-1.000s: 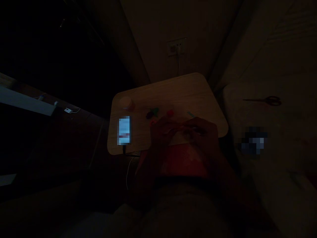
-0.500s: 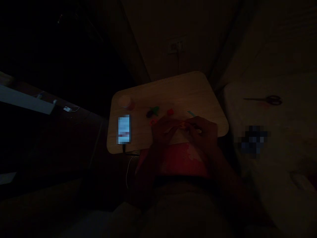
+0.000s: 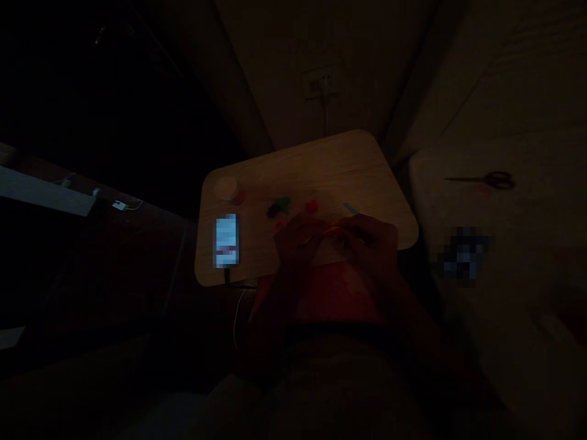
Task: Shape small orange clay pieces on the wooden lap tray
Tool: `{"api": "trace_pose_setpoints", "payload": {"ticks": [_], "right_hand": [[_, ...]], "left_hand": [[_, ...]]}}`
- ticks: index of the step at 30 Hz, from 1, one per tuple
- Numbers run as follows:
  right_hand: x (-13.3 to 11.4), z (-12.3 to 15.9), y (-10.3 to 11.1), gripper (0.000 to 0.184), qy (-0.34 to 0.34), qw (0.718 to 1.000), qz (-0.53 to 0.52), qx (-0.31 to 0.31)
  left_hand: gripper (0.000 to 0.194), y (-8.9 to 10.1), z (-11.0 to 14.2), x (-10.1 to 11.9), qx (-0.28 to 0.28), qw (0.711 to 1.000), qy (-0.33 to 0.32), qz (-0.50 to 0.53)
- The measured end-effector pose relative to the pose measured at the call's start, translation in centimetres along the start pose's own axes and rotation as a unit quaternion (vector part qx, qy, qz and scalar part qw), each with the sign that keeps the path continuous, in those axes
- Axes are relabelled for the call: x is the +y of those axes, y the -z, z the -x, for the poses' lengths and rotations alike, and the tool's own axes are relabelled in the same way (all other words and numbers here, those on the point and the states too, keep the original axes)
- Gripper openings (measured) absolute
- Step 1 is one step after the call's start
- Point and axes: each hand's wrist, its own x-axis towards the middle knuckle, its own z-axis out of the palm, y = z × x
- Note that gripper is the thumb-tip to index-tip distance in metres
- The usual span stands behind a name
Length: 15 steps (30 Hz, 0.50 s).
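In dim light, my left hand and my right hand meet over the front of the small wooden table. Their fingers are closed together around a small orange-red piece, whose kind is too dark to make out. Beyond the fingers sit a red lump and a pale green strip. Close to my left hand are a red-orange piece, a green piece and a dark lump.
A lit phone lies at the table's left with a cable attached. Behind it stands a pale-lidded tub. Scissors rest on the pale surface to the right. A wall socket is behind the table.
The view has shifted slightly, moving the whole scene a little left. My fingers have changed position around the orange-red piece, which now shows less.
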Motion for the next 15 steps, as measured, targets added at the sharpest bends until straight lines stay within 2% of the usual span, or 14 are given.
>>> {"api": "trace_pose_setpoints", "payload": {"ticks": [3,6,11,15], "right_hand": [[-0.02,0.01,-0.27,0.014,-0.022,0.999,-0.027,0.003],[0.06,-0.2,-0.3,0.021,-0.086,0.992,-0.09,-0.014],[-0.03,-0.67,0.08,0.028,-0.187,0.967,-0.161,-0.062],[0.06,-0.85,0.43,0.025,-0.204,0.964,-0.153,-0.078]], "left_hand": [[0.003,-0.2,0.05,-0.07,0.01,1.0,0.012,0.014],[0.007,-0.1,0.03,-0.08,0.0,1.0,0.023,-0.009],[0.01,0.27,-0.26,0.3,-0.028,0.999,-0.003,-0.043],[0.013,0.25,-0.58,0.55,-0.053,0.998,-0.011,-0.026]]}}
